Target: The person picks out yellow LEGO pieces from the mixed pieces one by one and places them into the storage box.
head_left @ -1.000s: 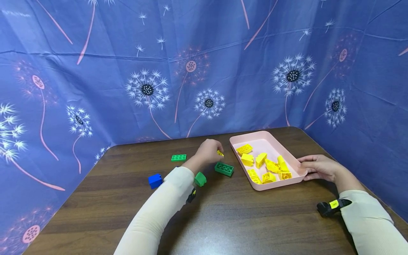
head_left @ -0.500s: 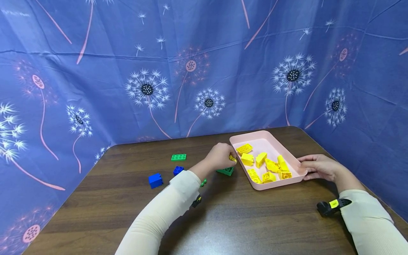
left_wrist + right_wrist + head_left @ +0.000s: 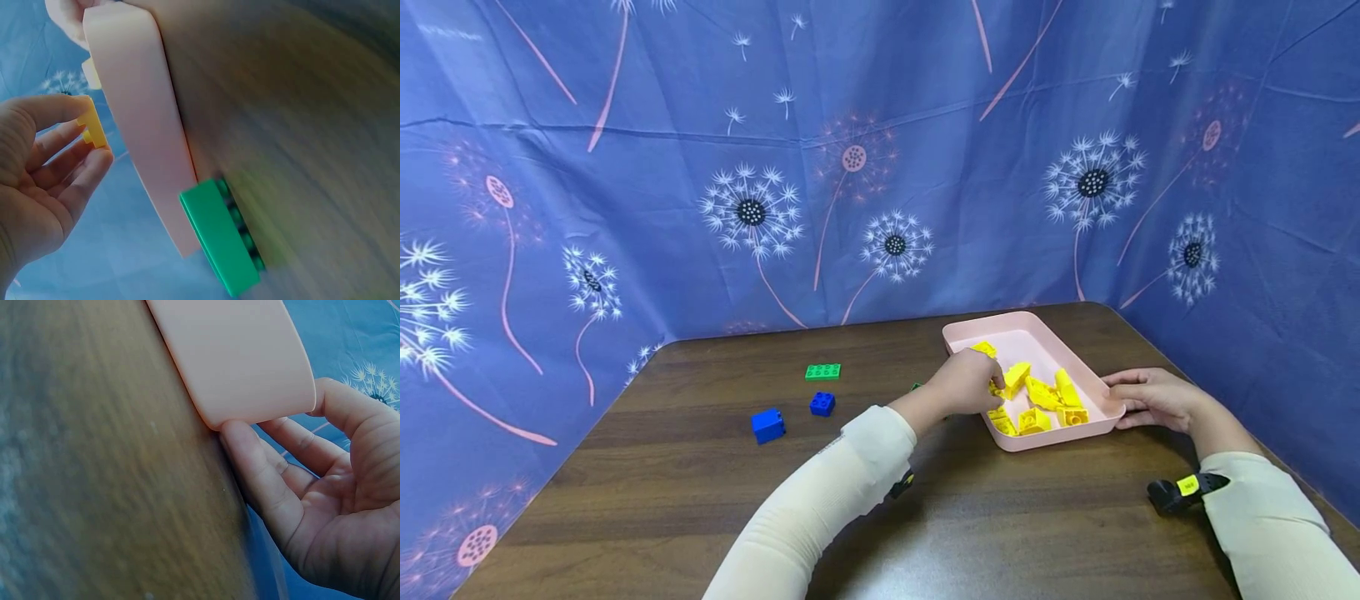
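My left hand (image 3: 962, 382) reaches over the near-left side of a shallow pink tray (image 3: 1060, 438). Between its thumb and fingertips it pinches a small yellow toy brick (image 3: 95, 122), clearest in the left wrist view and mostly covered by the hand from above. Several yellow bricks (image 3: 1033, 419) lie inside the tray. At the tray's right front corner, my right hand (image 3: 1157, 398) holds on; in the right wrist view, the thumb touches the low edge and the index finger lies at the rim. A green brick (image 3: 219, 240) stands beside the tray, largely hidden by the left arm in the head view.
On the brown wooden table (image 3: 662, 500), to the left, lie a flat green brick (image 3: 823, 372), a small blue brick (image 3: 822, 404) and a larger blue brick (image 3: 768, 426). A blue dandelion-print cloth (image 3: 880, 167) hangs behind and along the right.
My left hand has carried the yellow brick rightward, from the table beside the tray to above its left side. The right hand and the tray stay put.
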Motion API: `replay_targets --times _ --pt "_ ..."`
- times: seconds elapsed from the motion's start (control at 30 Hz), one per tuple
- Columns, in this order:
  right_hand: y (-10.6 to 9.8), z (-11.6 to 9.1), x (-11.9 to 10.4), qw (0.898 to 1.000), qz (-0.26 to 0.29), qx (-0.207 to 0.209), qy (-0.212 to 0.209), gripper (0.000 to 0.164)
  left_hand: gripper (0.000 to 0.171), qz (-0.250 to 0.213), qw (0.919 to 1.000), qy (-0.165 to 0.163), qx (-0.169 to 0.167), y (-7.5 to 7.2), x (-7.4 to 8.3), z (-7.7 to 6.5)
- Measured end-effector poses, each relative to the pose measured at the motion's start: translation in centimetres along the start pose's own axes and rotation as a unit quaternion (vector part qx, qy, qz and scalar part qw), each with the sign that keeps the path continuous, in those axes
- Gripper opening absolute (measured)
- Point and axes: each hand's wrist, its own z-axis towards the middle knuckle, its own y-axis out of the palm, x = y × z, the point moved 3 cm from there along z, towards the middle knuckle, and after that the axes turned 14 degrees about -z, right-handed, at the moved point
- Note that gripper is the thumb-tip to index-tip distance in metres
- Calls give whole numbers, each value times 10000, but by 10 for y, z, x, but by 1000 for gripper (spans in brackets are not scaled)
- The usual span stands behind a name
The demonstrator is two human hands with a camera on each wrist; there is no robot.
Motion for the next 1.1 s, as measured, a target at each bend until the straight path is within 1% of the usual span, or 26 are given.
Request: replay_targets --times 0.17,0.3,0.4,0.5,0.57,0.67,0.73,0.83,1.0,1.1 --pt "-1 0 1 10000 65 1 4 48 21 75 9997 -103 -208 10 12 10" --pt "1 1 1 9999 74 68 18 48 20 280 9990 -180 -300 19 18 17" --pt "1 1 1 10000 -18 81 -1 53 20 352 9982 -296 -382 25 18 21" --pt "1 1 2 9999 -76 98 26 55 18 329 9973 -491 -446 32 17 24" --pt "1 1 2 9999 -105 88 40 56 14 359 9965 -599 -464 36 17 26" --pt "1 1 4 9999 -103 75 46 57 9 413 9957 -675 -487 42 16 28" --pt "1 1 5 9999 -102 59 27 57 8 470 9951 -697 -514 45 16 29" --pt "1 2 5 10000 -68 58 5 55 9 430 9952 -709 -512 46 15 31" --pt "0 2 5 10000 -12 64 -26 51 12 462 9954 -660 -516 45 16 34" --pt "0 2 5 10000 2 76 -26 50 13 505 9949 -683 -547 46 16 34"
